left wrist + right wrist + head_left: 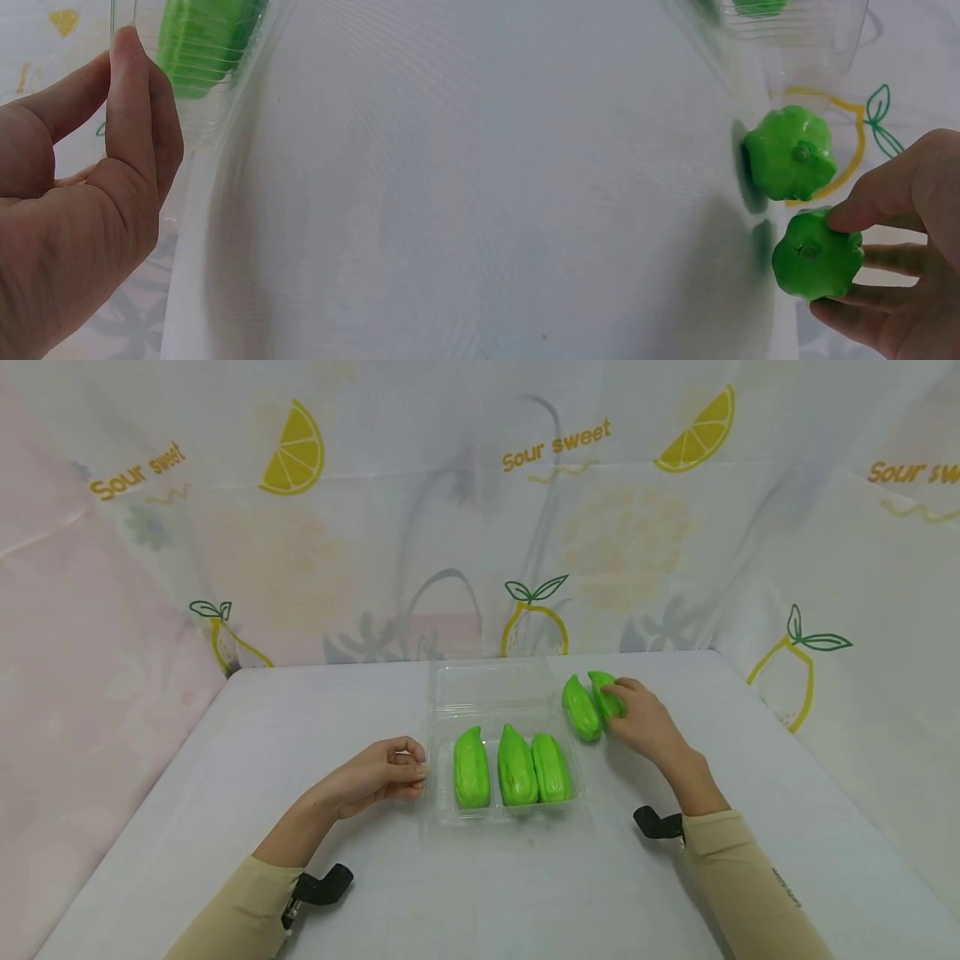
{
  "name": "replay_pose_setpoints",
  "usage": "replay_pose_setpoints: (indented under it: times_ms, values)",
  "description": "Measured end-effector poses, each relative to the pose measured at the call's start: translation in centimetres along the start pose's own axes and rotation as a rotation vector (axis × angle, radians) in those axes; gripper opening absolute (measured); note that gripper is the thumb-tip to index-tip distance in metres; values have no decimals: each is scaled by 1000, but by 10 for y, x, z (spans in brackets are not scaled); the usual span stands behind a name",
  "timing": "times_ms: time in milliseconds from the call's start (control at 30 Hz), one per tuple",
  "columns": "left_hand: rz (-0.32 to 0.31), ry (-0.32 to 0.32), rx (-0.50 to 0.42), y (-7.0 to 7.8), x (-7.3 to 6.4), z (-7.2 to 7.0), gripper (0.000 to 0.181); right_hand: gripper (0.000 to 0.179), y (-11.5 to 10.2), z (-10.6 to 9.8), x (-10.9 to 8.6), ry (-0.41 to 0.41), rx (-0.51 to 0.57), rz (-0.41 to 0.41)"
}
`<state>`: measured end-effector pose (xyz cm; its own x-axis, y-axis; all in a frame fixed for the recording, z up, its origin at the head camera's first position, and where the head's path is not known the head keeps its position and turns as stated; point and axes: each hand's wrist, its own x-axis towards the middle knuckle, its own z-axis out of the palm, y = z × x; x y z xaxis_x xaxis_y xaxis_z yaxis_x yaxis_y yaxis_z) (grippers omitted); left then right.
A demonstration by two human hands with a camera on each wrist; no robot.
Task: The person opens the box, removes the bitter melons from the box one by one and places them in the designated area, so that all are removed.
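Observation:
A clear plastic clamshell box [442, 814] lies with its lid [491, 689] folded back, holding three bright green, ribbed gourd-like pieces: one [472, 768] on the left, two [517, 767] [551, 768] side by side on the right. My left hand [380, 774] pinches the box's left rim between thumb and fingers, as the left wrist view also shows. Right of the box lies another green gourd [581, 708]. Just beside it, my right hand [643, 718] grips a further green gourd [817, 255], thumb on one side and fingers on the other.
A white cloth covers the table [510, 893]. Behind and at the sides hang printed curtains [465, 510] with lemon drawings and lettering. Black wrist cameras [324, 885] stick out from both sleeves.

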<state>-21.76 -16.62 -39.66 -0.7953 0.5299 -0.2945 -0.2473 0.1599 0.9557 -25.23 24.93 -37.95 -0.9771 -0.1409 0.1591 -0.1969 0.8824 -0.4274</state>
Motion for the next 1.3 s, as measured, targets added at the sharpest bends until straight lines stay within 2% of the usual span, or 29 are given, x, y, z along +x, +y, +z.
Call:
replay_pose_setpoints:
  times_ms: [233,733,1000,1300]
  values:
    - [5,-3,8,2,0,1,22,60,2,5,0,-44,18,8]
    - [2,-2,8,0,-1,1,22,59,2,6,2,-57,19,-6]
    - [5,-3,5,0,-1,1,22,55,3,0,1,-42,-3,-1]
    - [0,0,2,3,-1,2,22,51,-5,-12,-2,-22,29,-10]
